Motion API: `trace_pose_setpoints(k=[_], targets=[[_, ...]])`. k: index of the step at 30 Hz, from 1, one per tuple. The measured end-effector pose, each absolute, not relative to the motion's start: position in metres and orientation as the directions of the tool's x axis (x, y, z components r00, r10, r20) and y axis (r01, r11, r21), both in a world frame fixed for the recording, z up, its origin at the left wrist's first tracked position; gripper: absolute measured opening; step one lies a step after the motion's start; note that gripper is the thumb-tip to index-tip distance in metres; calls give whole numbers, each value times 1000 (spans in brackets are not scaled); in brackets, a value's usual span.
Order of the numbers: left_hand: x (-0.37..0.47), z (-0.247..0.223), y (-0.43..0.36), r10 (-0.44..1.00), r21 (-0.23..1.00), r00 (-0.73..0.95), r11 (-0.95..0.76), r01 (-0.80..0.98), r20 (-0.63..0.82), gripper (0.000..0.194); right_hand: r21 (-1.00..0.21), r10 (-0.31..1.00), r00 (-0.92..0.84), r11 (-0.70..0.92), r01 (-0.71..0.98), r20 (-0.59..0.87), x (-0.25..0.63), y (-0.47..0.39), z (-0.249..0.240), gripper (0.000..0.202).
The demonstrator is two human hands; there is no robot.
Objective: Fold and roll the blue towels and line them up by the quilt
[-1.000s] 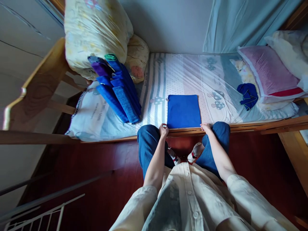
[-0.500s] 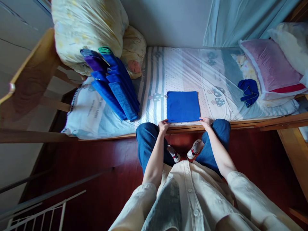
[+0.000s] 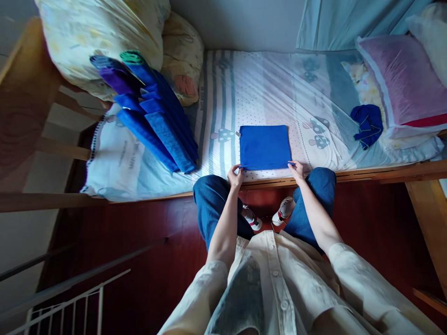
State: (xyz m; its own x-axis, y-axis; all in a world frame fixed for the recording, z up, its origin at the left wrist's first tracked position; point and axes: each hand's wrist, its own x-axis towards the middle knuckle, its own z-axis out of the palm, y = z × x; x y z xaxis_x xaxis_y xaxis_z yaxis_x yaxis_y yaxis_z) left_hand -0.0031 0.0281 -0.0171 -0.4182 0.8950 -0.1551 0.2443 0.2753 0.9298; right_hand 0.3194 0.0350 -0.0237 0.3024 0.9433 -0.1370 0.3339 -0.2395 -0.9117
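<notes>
A folded blue towel (image 3: pixel 264 148) lies flat as a near-square on the bed, close to its front edge, with a small pale tag at its left side. My left hand (image 3: pixel 235 177) pinches the towel's near left corner between thumb and fingers. At the near right corner, my right hand (image 3: pixel 296 171) grips the cloth the same way. Along the near edge, the fabric looks slightly drawn up between both hands. To the left is a pile of rolled or folded blue towels (image 3: pixel 171 139), with a purple one (image 3: pixel 118 81) and a green-ended one (image 3: pixel 132 57) at the far end.
The bed (image 3: pixel 223 97) has a patterned sheet and a wooden front rail (image 3: pixel 370 173). Large yellowish bedding bundles (image 3: pixel 104 32) stand at the far left. A crumpled dark blue cloth (image 3: pixel 367 123) lies near a pink pillow (image 3: pixel 401 79) on the right. A white metal rack (image 3: pixel 77 307) stands lower left.
The view has shifted a little. Both hands have moved slightly away from the bed's front edge with the towel's near edge, still holding its corners.
</notes>
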Motion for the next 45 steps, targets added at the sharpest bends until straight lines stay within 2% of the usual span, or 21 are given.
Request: trace_pose_setpoints(k=[3, 6, 9, 12, 16, 24, 39, 45], targets=[[0, -14, 29, 896, 923, -357, 343, 174, -265, 20, -901, 929, 325, -284, 328, -175, 316, 38, -23, 29], [-2, -7, 29, 876, 863, -362, 426, 271, -319, 23, -869, 912, 356, -337, 362, -205, 316, 38, -20, 28], [-6, 0, 27, 877, 796, -387, 441, 414, -285, 18, -835, 900, 370, -377, 401, -229, 317, 37, -15, 25], [-8, 3, 22, 868, 755, -418, 458, 469, -268, 15, -809, 894, 379, -399, 432, -239, 317, 33, -10, 18], [-8, 3, 14, 850, 724, -445, 492, 484, -280, 13, -758, 889, 391, -422, 497, -239, 316, 27, -6, 11], [-6, 4, 9, 841, 711, -466, 505, 490, -275, 9, -710, 904, 369, -406, 576, -217, 316, 24, -3, 22], [-11, -10, 16, 819, 643, -481, 555, 528, -313, 15, -649, 875, 419, -467, 601, -241, 314, 31, -22, 23], [-13, -14, 22, 803, 610, -504, 580, 539, -318, 21, -576, 823, 471, -562, 593, -318, 315, 39, -27, 21]])
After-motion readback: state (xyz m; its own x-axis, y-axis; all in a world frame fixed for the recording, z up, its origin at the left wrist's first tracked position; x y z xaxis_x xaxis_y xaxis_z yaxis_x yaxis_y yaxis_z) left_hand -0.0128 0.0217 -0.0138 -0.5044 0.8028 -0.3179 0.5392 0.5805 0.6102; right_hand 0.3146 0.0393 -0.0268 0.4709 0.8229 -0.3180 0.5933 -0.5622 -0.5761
